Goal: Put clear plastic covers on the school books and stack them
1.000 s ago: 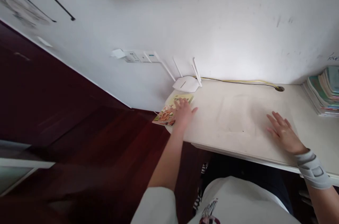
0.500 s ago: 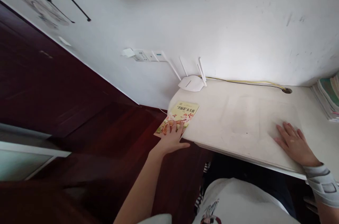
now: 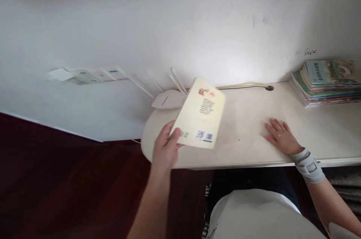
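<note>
Left hand (image 3: 166,145) curled shut on cream paperback book (image 3: 200,113), gripping its lower edge, book tilted up over desk. Right hand (image 3: 280,137) open, palm down on cream desk (image 3: 248,148), holding nothing, grey wrist brace (image 3: 308,165) on. Far edge: white router (image 3: 167,99), stack of colourful books (image 3: 324,84).

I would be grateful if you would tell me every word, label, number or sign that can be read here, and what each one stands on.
Nothing here can be read with certainty.
Back cover of the paperback book in the left hand: a block of print, a QR code and a barcode, all too small to read.
Cover of the top book in the stack: a title, too blurred to read.
White wall: handwritten marks, too blurred to read.
</note>
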`<state>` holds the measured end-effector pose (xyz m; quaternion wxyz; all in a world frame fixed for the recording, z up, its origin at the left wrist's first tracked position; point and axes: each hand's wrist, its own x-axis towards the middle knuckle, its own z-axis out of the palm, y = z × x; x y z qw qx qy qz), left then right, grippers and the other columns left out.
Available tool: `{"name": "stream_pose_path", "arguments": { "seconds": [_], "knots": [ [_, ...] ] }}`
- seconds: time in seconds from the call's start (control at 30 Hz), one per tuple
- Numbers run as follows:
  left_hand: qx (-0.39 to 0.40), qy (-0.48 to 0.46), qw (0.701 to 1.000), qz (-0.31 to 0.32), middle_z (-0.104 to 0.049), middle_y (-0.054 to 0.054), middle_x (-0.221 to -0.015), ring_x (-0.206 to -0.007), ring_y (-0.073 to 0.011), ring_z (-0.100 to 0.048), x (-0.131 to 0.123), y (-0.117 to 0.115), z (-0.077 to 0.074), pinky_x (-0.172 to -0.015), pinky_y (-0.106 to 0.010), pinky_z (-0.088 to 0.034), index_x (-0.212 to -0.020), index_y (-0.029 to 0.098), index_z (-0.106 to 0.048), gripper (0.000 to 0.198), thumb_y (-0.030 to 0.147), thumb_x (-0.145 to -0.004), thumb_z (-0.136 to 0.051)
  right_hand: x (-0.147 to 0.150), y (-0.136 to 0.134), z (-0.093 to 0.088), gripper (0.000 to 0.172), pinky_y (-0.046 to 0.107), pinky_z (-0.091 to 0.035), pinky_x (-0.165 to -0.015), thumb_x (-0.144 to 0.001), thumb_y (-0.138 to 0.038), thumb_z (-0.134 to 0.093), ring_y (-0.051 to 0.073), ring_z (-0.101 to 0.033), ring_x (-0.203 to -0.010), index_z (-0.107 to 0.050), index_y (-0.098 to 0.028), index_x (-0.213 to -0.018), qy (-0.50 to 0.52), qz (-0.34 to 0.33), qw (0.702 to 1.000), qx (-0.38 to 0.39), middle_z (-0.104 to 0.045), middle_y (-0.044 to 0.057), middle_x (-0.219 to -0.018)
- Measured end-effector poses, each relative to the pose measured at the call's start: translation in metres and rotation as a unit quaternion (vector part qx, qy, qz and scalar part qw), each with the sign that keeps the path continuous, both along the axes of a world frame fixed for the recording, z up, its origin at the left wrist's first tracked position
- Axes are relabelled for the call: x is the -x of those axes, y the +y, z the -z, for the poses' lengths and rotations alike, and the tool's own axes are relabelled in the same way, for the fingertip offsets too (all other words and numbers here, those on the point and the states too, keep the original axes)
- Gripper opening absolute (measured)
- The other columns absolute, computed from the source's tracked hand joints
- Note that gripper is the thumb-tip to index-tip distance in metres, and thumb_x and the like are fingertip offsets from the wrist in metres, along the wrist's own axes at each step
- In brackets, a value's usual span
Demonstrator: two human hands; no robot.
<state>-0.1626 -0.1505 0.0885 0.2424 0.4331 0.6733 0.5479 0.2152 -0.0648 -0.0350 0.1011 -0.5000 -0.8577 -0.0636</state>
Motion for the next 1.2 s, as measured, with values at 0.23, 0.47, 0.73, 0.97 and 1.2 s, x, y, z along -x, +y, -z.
{"name": "stream_pose_path", "arguments": {
  "seconds": [0.23,0.47,0.73,0.97,1.2],
  "knots": [
    [-0.077,-0.282,0.953,0.081,-0.065,-0.008,-0.116,-0.098,-0.0202,-0.064,-0.099,0.037,0.048,-0.078,-0.031,-0.053,-0.119,0.025,-0.053,0.051,0.049,-0.076,-0.063,0.001,0.0,0.0,0.05,0.052,-0.028,-0.103,-0.092,-0.046,-0.038,0.03,-0.034,-0.133,-0.048,-0.018,-0.132,0.013,-0.005,1.0,-0.001,-0.041,0.017,-0.142],
    [0.013,-0.329,0.942,0.059,-0.063,-0.01,-0.116,-0.098,-0.0185,-0.064,-0.095,0.04,0.089,-0.078,-0.03,-0.052,-0.112,0.02,-0.053,0.045,0.046,-0.076,-0.063,0.003,-0.002,-0.004,0.05,0.051,-0.029,-0.104,-0.092,-0.047,-0.037,0.03,-0.036,-0.132,-0.05,-0.018,-0.131,0.002,0.002,1.0,-0.004,-0.042,0.016,-0.142],
    [0.099,0.007,0.988,0.115,-0.051,-0.013,-0.133,-0.122,-0.0261,-0.05,-0.086,0.039,0.093,-0.1,-0.044,-0.041,-0.129,0.021,-0.044,0.049,0.04,-0.085,-0.05,0.001,-0.002,-0.006,0.051,0.052,-0.028,-0.104,-0.092,-0.047,-0.038,0.03,-0.034,-0.133,-0.048,-0.017,-0.132,0.0,0.001,1.0,0.01,-0.04,0.018,-0.143],
    [0.107,0.307,0.942,0.079,-0.02,-0.025,-0.15,-0.141,-0.0349,-0.008,-0.084,0.042,0.106,-0.11,-0.058,-0.017,-0.136,0.004,-0.034,0.063,0.042,-0.087,-0.043,0.036,-0.019,-0.018,0.056,0.053,-0.027,-0.105,-0.092,-0.047,-0.036,0.03,-0.034,-0.133,-0.045,-0.01,-0.134,0.01,-0.038,0.999,-0.016,-0.039,0.02,-0.142],
    [0.149,0.333,0.927,0.088,-0.017,-0.025,-0.151,-0.141,-0.0336,-0.005,-0.081,0.041,0.113,-0.112,-0.054,-0.018,-0.133,0.001,-0.04,0.063,0.046,-0.09,-0.037,0.071,-0.032,-0.011,0.059,0.053,-0.028,-0.105,-0.091,-0.047,-0.042,0.03,-0.034,-0.133,-0.041,-0.009,-0.136,0.034,-0.081,0.996,0.013,-0.038,0.019,-0.143]
  ]
}}
